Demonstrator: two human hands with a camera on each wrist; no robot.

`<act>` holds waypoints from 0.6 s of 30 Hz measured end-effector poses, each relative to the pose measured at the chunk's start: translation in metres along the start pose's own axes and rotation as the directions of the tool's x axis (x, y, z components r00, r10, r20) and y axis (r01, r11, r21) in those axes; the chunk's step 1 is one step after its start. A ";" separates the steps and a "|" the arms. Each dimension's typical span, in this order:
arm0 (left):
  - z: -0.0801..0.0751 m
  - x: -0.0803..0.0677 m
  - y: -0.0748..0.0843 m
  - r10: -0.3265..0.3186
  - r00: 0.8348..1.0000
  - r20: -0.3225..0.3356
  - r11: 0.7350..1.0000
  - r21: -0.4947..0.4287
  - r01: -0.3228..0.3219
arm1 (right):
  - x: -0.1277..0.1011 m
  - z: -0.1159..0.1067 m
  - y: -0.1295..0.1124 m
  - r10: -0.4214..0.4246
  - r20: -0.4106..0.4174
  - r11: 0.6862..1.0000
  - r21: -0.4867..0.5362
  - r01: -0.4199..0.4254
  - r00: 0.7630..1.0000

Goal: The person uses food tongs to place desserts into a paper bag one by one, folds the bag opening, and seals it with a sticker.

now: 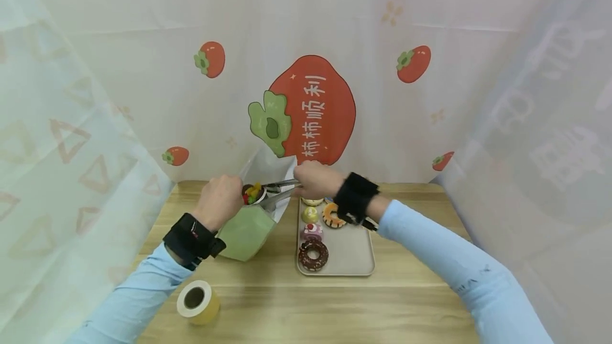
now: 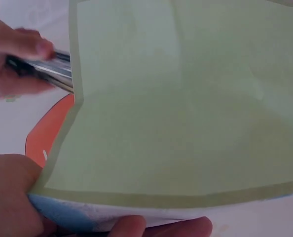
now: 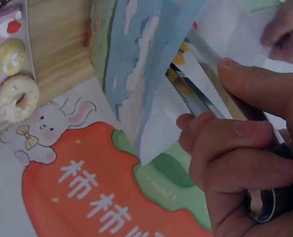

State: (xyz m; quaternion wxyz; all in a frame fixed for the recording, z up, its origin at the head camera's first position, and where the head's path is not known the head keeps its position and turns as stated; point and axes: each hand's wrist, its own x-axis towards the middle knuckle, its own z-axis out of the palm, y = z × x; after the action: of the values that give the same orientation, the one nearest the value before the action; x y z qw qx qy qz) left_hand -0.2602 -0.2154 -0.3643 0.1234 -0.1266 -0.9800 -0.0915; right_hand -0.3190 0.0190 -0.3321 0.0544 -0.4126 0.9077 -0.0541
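Note:
My left hand (image 1: 220,200) grips the rim of a paper bag (image 1: 246,232), light green on the side facing me and blue-painted on another side. The bag stands tilted with its mouth open. In my right hand (image 1: 317,179) I hold metal tongs (image 3: 196,94), their tips reaching into the bag's mouth. At those tips is a small fruit-topped pastry (image 1: 253,194) with yellow, red and green pieces; whether the tongs still pinch it I cannot tell. In the left wrist view, the green panel (image 2: 176,108) hides the bag's inside.
Right of the bag lies a beige tray (image 1: 351,254) holding a chocolate donut (image 1: 313,255), a pink cake (image 1: 313,231), a yellow pastry (image 1: 310,214) and an orange donut (image 1: 333,216). A yellow tape roll (image 1: 201,304) stands near the front left. White printed curtains (image 1: 306,9) enclose the wooden table.

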 end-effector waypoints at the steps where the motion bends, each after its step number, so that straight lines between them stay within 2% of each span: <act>1: 0.001 0.000 0.001 0.004 1.000 -0.001 1.000 0.009 -0.004 | 0.008 0.002 -0.004 0.000 0.019 1.000 -0.027 0.000 1.000; 4: 0.002 0.001 0.004 0.019 1.000 -0.004 0.999 0.033 -0.019 | 0.030 0.012 -0.016 0.001 0.069 0.997 -0.074 0.004 0.998; 8: 0.003 0.001 0.006 0.041 0.999 -0.017 0.998 0.049 -0.040 | 0.052 0.027 -0.028 -0.024 0.102 0.997 -0.072 0.032 0.995; 11: 0.002 0.002 0.009 0.059 0.997 -0.041 0.997 0.055 -0.056 | 0.065 0.034 -0.034 -0.021 0.110 0.996 -0.089 0.030 0.994; 18: 0.004 0.001 0.009 0.051 0.998 -0.036 0.997 0.063 -0.049 | 0.085 0.048 -0.036 -0.006 0.142 0.998 -0.068 0.016 0.990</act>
State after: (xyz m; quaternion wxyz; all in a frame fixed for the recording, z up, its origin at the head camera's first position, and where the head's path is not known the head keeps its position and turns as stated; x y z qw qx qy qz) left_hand -0.2595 -0.2053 -0.3666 0.1479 -0.1453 -0.9764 -0.0605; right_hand -0.3411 -0.0715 -0.3789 0.1042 -0.4219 0.9006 0.0066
